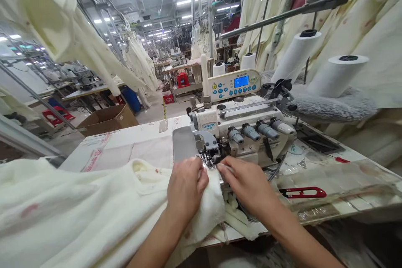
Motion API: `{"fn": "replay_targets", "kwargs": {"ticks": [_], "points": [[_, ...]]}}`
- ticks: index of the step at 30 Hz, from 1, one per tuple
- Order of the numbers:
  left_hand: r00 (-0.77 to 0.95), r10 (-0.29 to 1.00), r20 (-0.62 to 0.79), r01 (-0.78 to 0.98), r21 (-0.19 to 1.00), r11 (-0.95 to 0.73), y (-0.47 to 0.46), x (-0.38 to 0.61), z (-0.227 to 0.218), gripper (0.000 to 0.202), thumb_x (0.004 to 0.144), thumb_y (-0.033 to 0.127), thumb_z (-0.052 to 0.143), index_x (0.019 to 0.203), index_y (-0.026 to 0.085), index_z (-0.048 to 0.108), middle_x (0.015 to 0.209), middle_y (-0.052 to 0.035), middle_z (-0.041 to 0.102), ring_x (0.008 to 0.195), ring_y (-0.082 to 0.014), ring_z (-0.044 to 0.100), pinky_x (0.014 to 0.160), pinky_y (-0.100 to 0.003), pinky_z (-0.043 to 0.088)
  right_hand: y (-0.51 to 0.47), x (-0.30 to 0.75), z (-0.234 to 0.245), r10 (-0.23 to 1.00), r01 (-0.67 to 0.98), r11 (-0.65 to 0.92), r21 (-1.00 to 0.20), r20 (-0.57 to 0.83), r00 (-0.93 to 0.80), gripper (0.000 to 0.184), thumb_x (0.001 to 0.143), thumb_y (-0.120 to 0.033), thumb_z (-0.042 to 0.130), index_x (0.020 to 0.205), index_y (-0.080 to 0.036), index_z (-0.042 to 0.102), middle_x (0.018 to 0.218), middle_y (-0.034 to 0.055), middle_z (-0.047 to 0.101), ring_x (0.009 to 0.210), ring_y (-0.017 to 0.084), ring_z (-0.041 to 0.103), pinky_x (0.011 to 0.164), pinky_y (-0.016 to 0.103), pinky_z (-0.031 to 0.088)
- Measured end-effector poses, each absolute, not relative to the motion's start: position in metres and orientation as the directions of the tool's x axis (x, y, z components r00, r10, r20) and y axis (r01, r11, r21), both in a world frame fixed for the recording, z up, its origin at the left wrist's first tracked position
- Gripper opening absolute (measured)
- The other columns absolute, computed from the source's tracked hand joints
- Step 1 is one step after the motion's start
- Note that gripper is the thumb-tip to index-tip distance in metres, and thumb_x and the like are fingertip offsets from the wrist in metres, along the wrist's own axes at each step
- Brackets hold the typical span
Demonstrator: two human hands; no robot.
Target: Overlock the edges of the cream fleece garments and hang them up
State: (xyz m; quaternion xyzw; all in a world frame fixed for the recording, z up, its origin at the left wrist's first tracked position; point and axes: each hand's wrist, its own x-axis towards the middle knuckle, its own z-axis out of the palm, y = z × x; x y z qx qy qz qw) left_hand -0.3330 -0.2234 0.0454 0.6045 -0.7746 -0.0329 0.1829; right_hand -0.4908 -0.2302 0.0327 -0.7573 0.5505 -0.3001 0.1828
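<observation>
A cream fleece garment [103, 209] spreads over the left of the table, its edge running up to the presser foot of an overlock sewing machine [204, 127]. My left hand [187, 182] is closed on the cloth just left of the foot, thumb bent over the fingers. On the other side, my right hand [243, 178] pinches close to the needle area. A small pale piece shows between its thumb and fingers, too little to name. The needle point is partly hidden by my fingers. Cream fabric scraps [237, 217] lie below my right hand.
Red-handled thread snips [304, 192] lie on the right of the table. White thread cones [339, 75] stand behind on a grey furry cover [339, 102]. A control panel [234, 86] tops the machine. Left stand a cardboard box [109, 119] and a hanging cream garment [59, 16].
</observation>
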Motion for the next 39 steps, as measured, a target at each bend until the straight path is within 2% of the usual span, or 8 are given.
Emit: {"fn": "replay_targets", "kwargs": {"ticks": [20, 24, 26, 29, 31, 33, 36, 39], "points": [[-0.176, -0.945, 0.274, -0.954, 0.191, 0.233, -0.224, -0.338, 0.048, 0.014, 0.083, 0.017, 0.039, 0.070, 0.020, 0.042, 0.070, 0.0009, 0.052, 0.069, -0.0159, 0.047, 0.063, -0.028, 0.028, -0.226, -0.479, 0.003, -0.832, -0.793, -0.416, -0.445, 0.537, 0.135, 0.027, 0.096, -0.022, 0.030, 0.089, -0.015, 0.055, 0.082, 0.0062, 0.060, 0.073, 0.019, 0.058, 0.060, 0.028, 0.037], [-0.162, -0.952, 0.258, -0.965, 0.161, 0.208, -0.225, -0.338, 0.046, 0.013, 0.084, 0.018, 0.038, 0.072, 0.020, 0.043, 0.071, 0.0005, 0.052, 0.071, -0.0167, 0.048, 0.064, -0.029, 0.029, -0.207, -0.486, 0.003, -0.703, -0.773, -0.463, -0.435, 0.711, 0.021, 0.016, 0.092, -0.019, 0.042, 0.105, -0.015, 0.051, 0.100, 0.0109, 0.055, 0.095, 0.023, 0.053, 0.081, 0.033, 0.040], [-0.157, -0.957, 0.246, -0.966, 0.162, 0.200, -0.225, -0.338, 0.047, 0.014, 0.085, 0.019, 0.038, 0.072, 0.020, 0.043, 0.071, 0.0001, 0.051, 0.071, -0.0170, 0.048, 0.064, -0.029, 0.029, -0.193, -0.489, -0.003, -0.611, -0.745, -0.486, -0.457, 0.787, -0.084, 0.024, 0.088, -0.019, 0.052, 0.111, -0.017, 0.047, 0.107, 0.0119, 0.049, 0.103, 0.024, 0.047, 0.089, 0.036, 0.037], [-0.186, -0.955, 0.231, -0.954, 0.190, 0.232, -0.224, -0.335, 0.051, 0.017, 0.087, 0.022, 0.035, 0.073, 0.020, 0.044, 0.073, -0.0007, 0.051, 0.072, -0.0173, 0.048, 0.065, -0.029, 0.030, -0.181, -0.484, -0.017, -0.793, -0.572, -0.495, -0.654, 0.610, -0.011, 0.017, 0.091, -0.035, 0.046, 0.094, -0.019, 0.053, 0.090, 0.0070, 0.053, 0.088, 0.022, 0.050, 0.076, 0.033, 0.040], [-0.215, -0.952, 0.216, -0.943, 0.209, 0.260, -0.222, -0.333, 0.055, 0.018, 0.088, 0.023, 0.033, 0.076, 0.019, 0.045, 0.075, -0.0011, 0.051, 0.074, -0.0176, 0.047, 0.067, -0.030, 0.030, -0.181, -0.474, -0.025, -0.920, -0.393, -0.390, -0.833, 0.369, 0.132, 0.045, 0.094, -0.048, 0.029, 0.072, -0.017, 0.053, 0.074, 0.0048, 0.053, 0.074, 0.020, 0.049, 0.066, 0.030, 0.039], [-0.239, -0.952, 0.194, -0.934, 0.222, 0.279, -0.221, -0.329, 0.059, 0.017, 0.088, 0.023, 0.033, 0.077, 0.020, 0.047, 0.077, -0.0013, 0.052, 0.076, -0.0182, 0.047, 0.068, -0.030, 0.031, -0.185, -0.464, -0.025, -0.963, -0.207, -0.237, -0.949, 0.201, 0.181, 0.056, 0.092, -0.054, 0.025, 0.058, -0.016, 0.047, 0.063, 0.0032, 0.049, 0.064, 0.017, 0.046, 0.058, 0.028, 0.036], [-0.244, -0.955, 0.167, -0.918, 0.276, 0.283, -0.221, -0.325, 0.063, 0.016, 0.087, 0.022, 0.036, 0.077, 0.020, 0.048, 0.078, -0.0007, 0.053, 0.078, -0.0181, 0.048, 0.071, -0.031, 0.030, -0.188, -0.459, -0.014, -0.988, 0.044, -0.074, -0.996, 0.079, 0.135, 0.047, 0.086, -0.054, 0.044, 0.065, -0.014, 0.055, 0.063, 0.0013, 0.051, 0.061, 0.015, 0.045, 0.053, 0.024, 0.034], [-0.224, -0.960, 0.165, -0.891, 0.364, 0.271, -0.222, -0.324, 0.062, 0.017, 0.086, 0.023, 0.038, 0.071, 0.019, 0.046, 0.075, 0.0001, 0.053, 0.076, -0.0171, 0.048, 0.069, -0.030, 0.031, -0.186, -0.463, -0.005, -0.997, 0.140, -0.080, -0.987, 0.078, -0.026, 0.031, 0.081, -0.046, 0.056, 0.083, -0.015, 0.063, 0.077, 0.0020, 0.058, 0.076, 0.018, 0.052, 0.065, 0.023, 0.040]]}}
